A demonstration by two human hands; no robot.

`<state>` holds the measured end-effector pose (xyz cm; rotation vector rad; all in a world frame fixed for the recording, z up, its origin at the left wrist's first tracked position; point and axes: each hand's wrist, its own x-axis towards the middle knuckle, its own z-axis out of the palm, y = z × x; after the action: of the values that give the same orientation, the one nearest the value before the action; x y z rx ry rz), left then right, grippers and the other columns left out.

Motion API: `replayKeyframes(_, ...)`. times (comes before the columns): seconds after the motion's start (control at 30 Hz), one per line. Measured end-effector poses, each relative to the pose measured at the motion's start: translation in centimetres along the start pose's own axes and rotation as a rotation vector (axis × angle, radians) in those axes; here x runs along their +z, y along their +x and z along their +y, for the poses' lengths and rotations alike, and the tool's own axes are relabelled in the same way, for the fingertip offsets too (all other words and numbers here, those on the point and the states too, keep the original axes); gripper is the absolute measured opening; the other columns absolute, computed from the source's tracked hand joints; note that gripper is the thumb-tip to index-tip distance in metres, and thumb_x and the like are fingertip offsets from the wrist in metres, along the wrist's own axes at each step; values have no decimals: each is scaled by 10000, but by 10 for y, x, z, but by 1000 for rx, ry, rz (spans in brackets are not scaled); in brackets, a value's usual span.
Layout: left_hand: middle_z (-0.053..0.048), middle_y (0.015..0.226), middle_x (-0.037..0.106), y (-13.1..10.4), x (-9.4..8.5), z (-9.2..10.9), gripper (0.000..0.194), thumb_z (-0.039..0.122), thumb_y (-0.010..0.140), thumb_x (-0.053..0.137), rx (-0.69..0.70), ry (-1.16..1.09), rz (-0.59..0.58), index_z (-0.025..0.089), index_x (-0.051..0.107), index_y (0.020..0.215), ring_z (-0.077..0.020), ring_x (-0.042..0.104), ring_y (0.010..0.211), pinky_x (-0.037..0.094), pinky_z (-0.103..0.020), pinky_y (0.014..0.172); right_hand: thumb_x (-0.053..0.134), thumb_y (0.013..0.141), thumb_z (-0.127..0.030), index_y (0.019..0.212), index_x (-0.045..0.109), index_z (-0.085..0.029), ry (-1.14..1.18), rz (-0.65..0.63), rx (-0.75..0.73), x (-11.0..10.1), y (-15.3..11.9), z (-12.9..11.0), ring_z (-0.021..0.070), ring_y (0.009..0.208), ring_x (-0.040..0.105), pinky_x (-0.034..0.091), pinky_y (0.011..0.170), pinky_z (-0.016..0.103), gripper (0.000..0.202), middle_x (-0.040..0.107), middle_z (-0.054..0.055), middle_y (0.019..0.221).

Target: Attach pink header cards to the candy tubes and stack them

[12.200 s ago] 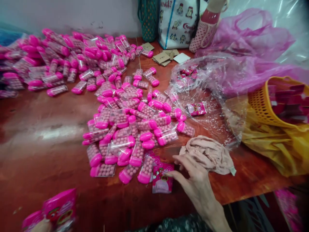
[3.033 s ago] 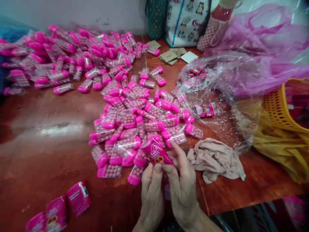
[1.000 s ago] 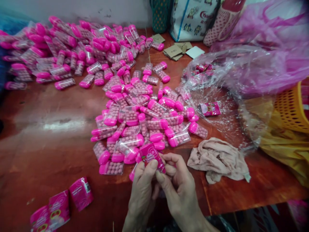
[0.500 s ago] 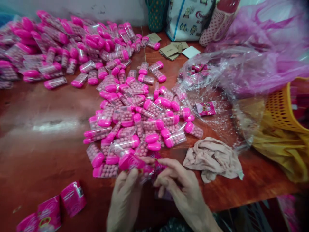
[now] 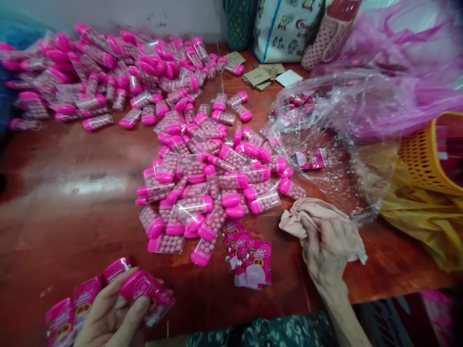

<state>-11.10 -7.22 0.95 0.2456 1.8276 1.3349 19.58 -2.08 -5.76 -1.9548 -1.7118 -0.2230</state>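
Note:
My left hand (image 5: 119, 308), at the lower left, grips a small clear candy container (image 5: 146, 291) with a printed pink sleeve around part of it. Beside and partly behind that hand lie several sleeved pink packs (image 5: 87, 294) in a row. On the right, my right hand (image 5: 327, 246) presses curled fingers into a crumpled pale cloth (image 5: 300, 212). Between the hands a small fanned stack of printed pink sleeves (image 5: 253, 262) rests on the table. Above it spreads a heap of clear candy containers (image 5: 217, 183) with pink caps and pinkish balls inside.
A larger pile of the same containers (image 5: 90, 77) runs along the wall. Cardboard pieces (image 5: 256, 77) lie at the back. Clear plastic film (image 5: 333, 120), one printed pack (image 5: 310, 159), a pink bag (image 5: 390, 58) and a yellow basket (image 5: 419, 154) occupy the right side.
My hands have parted from in front of the heap. The left has moved left with the sleeved container; the right has moved onto the cloth. The sleeve stack now shows.

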Motion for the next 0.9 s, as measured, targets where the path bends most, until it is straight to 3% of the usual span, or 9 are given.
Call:
replayKeyframes(0.1, 35, 724, 711, -8, 20, 0, 477, 135, 543, 791, 4, -81, -87, 236, 630, 981, -131, 645, 603, 552, -207, 599, 528, 850, -386, 875, 612, -165, 131, -6, 97, -16, 0, -26, 290, 947, 504, 369, 859, 481, 237, 584, 114, 931)
replayKeyframes(0.17, 17, 737, 704, -14, 34, 2, 462, 145, 558, 787, -1, -142, -149, 220, 623, 984, -123, 637, 612, 541, -197, 595, 606, 787, -433, 1053, 566, -161, 282, -66, 88, -29, -10, -54, 322, 1027, 488, 346, 904, 501, 383, 545, 148, 1078)
replayKeyframes(0.23, 5, 755, 703, -20, 46, 4, 463, 171, 591, 772, -11, -172, -199, 223, 605, 1020, -127, 635, 617, 535, -205, 591, 568, 817, -440, 1111, 519, -202, 646, -410, 50, -38, -22, -83, 241, 864, 569, 458, 776, 367, 382, 597, 90, 970)
replayKeyframes(0.3, 3, 758, 703, -26, 56, 5, 454, 181, 624, 754, -25, -161, -234, 233, 586, 1042, -125, 632, 608, 524, -204, 585, 528, 845, -446, 1163, 469, -226, 942, -792, 59, -42, -31, -107, 169, 623, 583, 477, 559, 260, 391, 628, 26, 798)
replayKeyframes(0.37, 13, 701, 689, -31, 63, 4, 417, 195, 650, 737, -48, -154, -282, 239, 580, 1033, -110, 609, 557, 503, -190, 550, 499, 867, -435, 1119, 489, -238, 1061, -946, 18, -42, -34, -121, 154, 585, 586, 457, 517, 228, 320, 647, 5, 745)
replayKeyframes(0.5, 32, 607, 642, -35, 66, 1, 377, 231, 645, 741, -92, -219, -363, 238, 593, 992, -99, 566, 499, 464, -182, 502, 353, 935, -415, 1016, 518, -202, 1145, -860, 25, -36, -30, -126, 139, 575, 602, 453, 546, 208, 282, 647, 7, 680)
replayKeyframes(0.6, 27, 620, 635, -37, 63, -1, 352, 217, 636, 743, -116, -232, -398, 232, 602, 958, -101, 560, 504, 444, -180, 488, 373, 939, -373, 1011, 510, -197, 1237, -826, 59, -35, -32, -123, 104, 485, 585, 421, 466, 168, 234, 635, -10, 647)
replayKeyframes(0.73, 9, 645, 635, -40, 58, -6, 355, 226, 631, 739, -111, -215, -423, 216, 609, 961, -108, 554, 511, 426, -189, 478, 419, 925, -360, 962, 531, -200, 1217, -671, 40, -35, -43, -123, 93, 452, 583, 412, 457, 155, 198, 627, -17, 603)
replayKeyframes(0.9, 7, 689, 632, -42, 57, -14, 380, 216, 640, 727, -96, -171, -402, 211, 612, 1001, -83, 520, 486, 417, -186, 475, 355, 932, -440, 873, 563, -198, 1176, -645, 75, -37, -48, -125, 100, 384, 571, 406, 424, 161, 325, 607, -25, 486)
